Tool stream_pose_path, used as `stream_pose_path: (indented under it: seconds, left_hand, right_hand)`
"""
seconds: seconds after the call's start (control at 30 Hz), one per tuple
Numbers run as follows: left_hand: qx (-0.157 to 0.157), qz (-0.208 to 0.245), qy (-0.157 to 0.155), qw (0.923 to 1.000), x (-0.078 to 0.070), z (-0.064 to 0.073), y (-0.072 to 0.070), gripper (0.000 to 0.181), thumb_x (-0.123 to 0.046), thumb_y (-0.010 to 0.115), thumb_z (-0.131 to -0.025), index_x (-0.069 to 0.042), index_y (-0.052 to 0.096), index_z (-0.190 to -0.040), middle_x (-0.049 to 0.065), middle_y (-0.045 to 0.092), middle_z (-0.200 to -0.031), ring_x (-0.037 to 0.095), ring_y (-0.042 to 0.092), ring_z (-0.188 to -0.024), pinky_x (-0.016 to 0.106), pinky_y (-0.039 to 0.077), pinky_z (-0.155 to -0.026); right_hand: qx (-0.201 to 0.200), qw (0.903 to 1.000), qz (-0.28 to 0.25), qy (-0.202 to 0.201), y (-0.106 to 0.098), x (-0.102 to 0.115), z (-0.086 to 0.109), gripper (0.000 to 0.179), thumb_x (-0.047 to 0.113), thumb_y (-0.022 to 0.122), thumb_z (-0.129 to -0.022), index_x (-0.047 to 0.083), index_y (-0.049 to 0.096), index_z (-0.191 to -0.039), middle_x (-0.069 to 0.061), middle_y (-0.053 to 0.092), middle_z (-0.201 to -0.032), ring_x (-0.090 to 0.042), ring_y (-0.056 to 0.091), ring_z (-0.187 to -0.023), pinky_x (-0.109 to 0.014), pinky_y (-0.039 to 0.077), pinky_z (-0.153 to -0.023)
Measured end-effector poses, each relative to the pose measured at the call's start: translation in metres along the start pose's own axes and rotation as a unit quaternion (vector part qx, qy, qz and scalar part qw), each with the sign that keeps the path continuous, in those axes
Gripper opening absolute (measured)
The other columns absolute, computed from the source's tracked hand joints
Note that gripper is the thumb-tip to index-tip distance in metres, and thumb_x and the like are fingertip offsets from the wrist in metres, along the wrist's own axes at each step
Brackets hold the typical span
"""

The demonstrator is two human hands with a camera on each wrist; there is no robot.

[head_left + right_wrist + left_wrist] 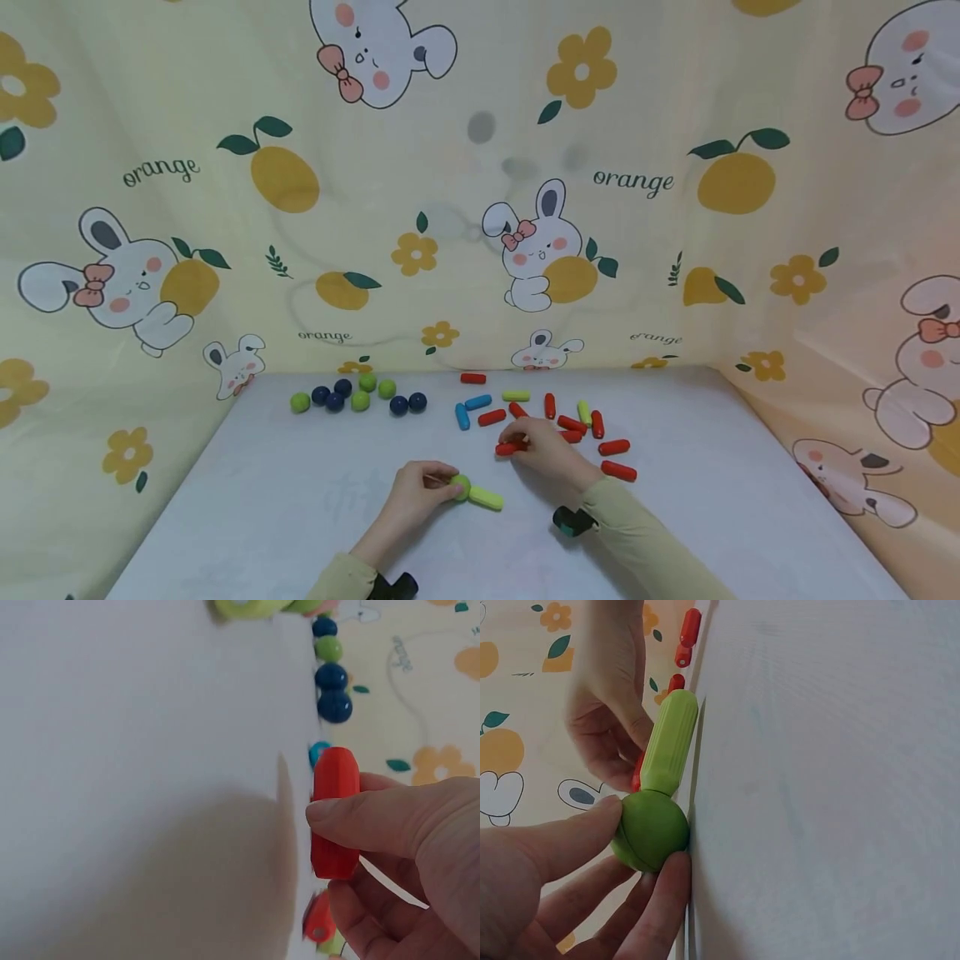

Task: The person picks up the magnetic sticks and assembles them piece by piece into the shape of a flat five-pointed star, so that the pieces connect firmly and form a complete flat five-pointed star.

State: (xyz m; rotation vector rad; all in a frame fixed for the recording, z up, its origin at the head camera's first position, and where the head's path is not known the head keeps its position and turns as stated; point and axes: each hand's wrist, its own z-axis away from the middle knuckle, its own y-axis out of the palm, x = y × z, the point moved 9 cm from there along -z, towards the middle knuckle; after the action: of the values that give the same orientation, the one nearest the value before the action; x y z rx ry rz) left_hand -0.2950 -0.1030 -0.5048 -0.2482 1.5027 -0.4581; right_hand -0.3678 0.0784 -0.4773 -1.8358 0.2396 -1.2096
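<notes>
My left hand [418, 493] pinches a green ball [654, 831] between thumb and fingers, low over the white table. A light green ribbed rod [670, 742] is joined end-on to that ball and points away to the right in the head view. To the right, my right hand [542, 448] grips a red rod [336, 814], thumb across its middle. This red rod stays apart from the green rod. Just behind the right hand lie more red rods, among them one red rod [572, 425] near its knuckles.
At the back left sit several dark blue balls [335, 402] and green balls [300, 402]. Blue rods [477, 402], a green rod [516, 396] and several red rods [618, 471] are scattered at the back and right of the table [300, 483]. A patterned curtain [450, 250] hangs behind.
</notes>
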Motion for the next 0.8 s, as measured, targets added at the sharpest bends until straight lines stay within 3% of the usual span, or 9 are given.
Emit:
stream_pose_path:
  seconds: [0.43, 0.8]
  left_hand:
    - [-0.015, 0.007, 0.003, 0.9999, 0.0, 0.001, -0.004, 0.026, -0.02, 0.078, -0.08, -0.006, 0.07, -0.1, 0.0, 0.065, -0.089, 0.015, 0.059, -0.077, 0.031, 0.051, -0.07]
    - [-0.014, 0.015, 0.001, 0.9998, 0.002, -0.002, -0.004, 0.024, -0.02, 0.078, -0.081, -0.007, 0.069, -0.098, 0.001, 0.064, -0.088, 0.015, 0.06, -0.076, 0.03, 0.051, -0.068]
  right_hand:
    - [0.032, 0.9979, -0.054, -0.015, 0.026, 0.022, -0.006, 0.024, 0.0, 0.07, -0.085, 0.016, 0.072, -0.103, 0.013, 0.064, -0.096, -0.012, 0.055, -0.092, -0.026, 0.05, -0.08]
    - [0.059, 0.9949, -0.069, -0.046, 0.041, 0.038, -0.005, 0.024, -0.002, 0.068, -0.085, 0.013, 0.072, -0.103, 0.009, 0.064, -0.095, -0.011, 0.056, -0.091, -0.025, 0.052, -0.081]
